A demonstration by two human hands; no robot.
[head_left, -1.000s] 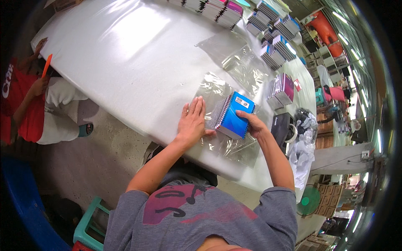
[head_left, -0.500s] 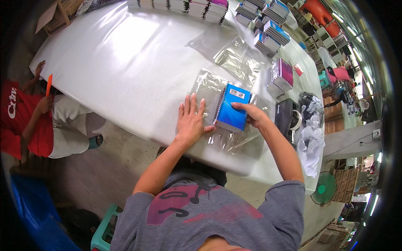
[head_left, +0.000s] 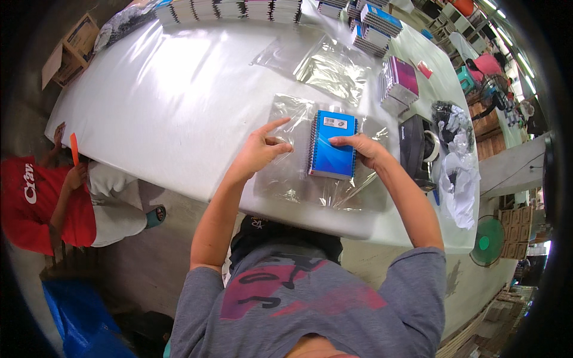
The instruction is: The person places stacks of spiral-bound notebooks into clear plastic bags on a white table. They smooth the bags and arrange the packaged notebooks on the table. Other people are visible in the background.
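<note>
L hand [head_left: 261, 150], just L of ctr, was half spread, thumb & index apart, over clear plastic [head_left: 280, 182]; can't tell if touching. R hand [head_left: 365, 149] gripped blue notebooks [head_left: 332, 160], ctr frame, thumb on top. Tape dispenser [head_left: 412, 156] sat ctr-right, purple notebooks [head_left: 404, 76] upper right.

The blue notebooks [head_left: 329, 156] show a smooth, glossy top cover [head_left: 328, 162], pale paper edges [head_left: 330, 175] and a dark coil binding [head_left: 313, 143]. Beneath them lies thin, clear plastic film [head_left: 277, 182], shiny and creased. The white table covering [head_left: 179, 131] is smooth with a bright sheen, the black tape dispenser [head_left: 412, 146] duller. The person's grey shirt [head_left: 298, 292] is matt cloth. Toward the blurred rim, the brown box [head_left: 82, 39] appears to be plain cardboard.
</note>
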